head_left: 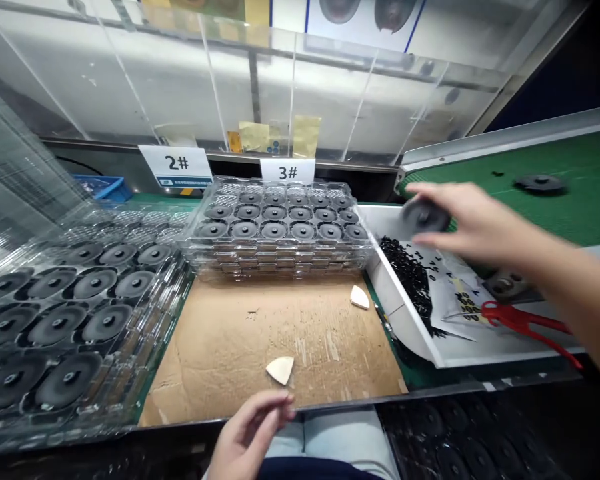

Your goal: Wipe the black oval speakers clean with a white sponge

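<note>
Above white bin [400, 313], right hand [475, 223], tilted black disc [425, 217]

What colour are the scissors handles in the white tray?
The scissors handles are red; the head view shows them.

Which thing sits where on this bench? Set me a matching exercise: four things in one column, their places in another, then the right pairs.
Things:
1. Black round disc
2. Red-handled scissors
3. Stack of clear plastic trays
4. Cream triangular piece

Places:
A. In front of the 3# card
B. Lying in the white tray
C. Held in the right hand
D. On the brown cardboard, just beyond the left hand

Pairs: 1-C, 2-B, 3-A, 4-D
</note>
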### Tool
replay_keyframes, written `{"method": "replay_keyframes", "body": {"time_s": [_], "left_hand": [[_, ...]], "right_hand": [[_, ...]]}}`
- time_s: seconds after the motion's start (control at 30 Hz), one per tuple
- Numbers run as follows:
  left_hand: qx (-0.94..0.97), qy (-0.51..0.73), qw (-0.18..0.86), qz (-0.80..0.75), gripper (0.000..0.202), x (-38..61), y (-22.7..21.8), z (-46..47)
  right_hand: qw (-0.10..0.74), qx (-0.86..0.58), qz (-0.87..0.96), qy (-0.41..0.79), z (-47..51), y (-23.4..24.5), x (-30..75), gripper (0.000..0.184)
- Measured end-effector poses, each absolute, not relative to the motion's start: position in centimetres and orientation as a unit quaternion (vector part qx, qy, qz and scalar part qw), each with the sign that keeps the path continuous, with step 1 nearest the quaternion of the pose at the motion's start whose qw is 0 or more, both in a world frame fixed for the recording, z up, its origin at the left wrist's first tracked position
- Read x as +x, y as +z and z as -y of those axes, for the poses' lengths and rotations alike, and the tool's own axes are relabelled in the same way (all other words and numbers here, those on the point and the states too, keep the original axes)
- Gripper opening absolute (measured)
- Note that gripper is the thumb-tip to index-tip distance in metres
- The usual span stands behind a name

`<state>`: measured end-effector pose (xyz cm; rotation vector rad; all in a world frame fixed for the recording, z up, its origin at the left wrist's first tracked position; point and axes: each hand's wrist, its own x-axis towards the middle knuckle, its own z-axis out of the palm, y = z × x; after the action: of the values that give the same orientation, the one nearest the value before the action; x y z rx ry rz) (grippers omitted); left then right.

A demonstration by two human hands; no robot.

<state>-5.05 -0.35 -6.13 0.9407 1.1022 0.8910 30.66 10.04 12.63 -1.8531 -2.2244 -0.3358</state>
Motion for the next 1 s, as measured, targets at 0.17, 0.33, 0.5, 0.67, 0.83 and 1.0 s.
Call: {"method": "replay_keyframes", "body": {"time_s": [0.17, 0.33, 0.5, 0.67, 0.83, 1.0], "left_hand": [[0.326, 0.425, 0.806, -0.251, 0.07, -1.4, -4.8, -0.3], [0.283, 0.371, 0.842, -0.271, 0.07, -3.4, -5.8, 0.2], [0.183, 0.419, 0.837, -0.303, 0.067, -7.4, -7.3, 0.7], [0.101, 0.473, 0.829, -0.28, 0.062, -10.6, -7.1, 0.6], [0.062, 0.494, 0.816, -0.293, 0.062, -12.9, -6.7, 0.1], [0.035, 0.507, 0.815, -0.278, 0.06, -14.0, -7.5, -0.3]], "right_hand": [[0.246, -0.498, 0.821, 0.129, -0.2, 2.0, 19.0, 0.083], [0.342, -0.561, 0.689, 0.306, 3.7, -3.5, 12.2, 0.083], [0.321, -0.527, 0.716, 0.328, 2.3, -4.4, 8.3, 0.085], [0.239, -0.605, 0.741, 0.167, 0.0, -8.0, 8.5, 0.045], [0.185, -0.629, 0.749, 0.098, -1.1, -13.2, 8.3, 0.033], [0.197, -0.616, 0.756, 0.095, -1.4, -14.0, 8.8, 0.029]]}}
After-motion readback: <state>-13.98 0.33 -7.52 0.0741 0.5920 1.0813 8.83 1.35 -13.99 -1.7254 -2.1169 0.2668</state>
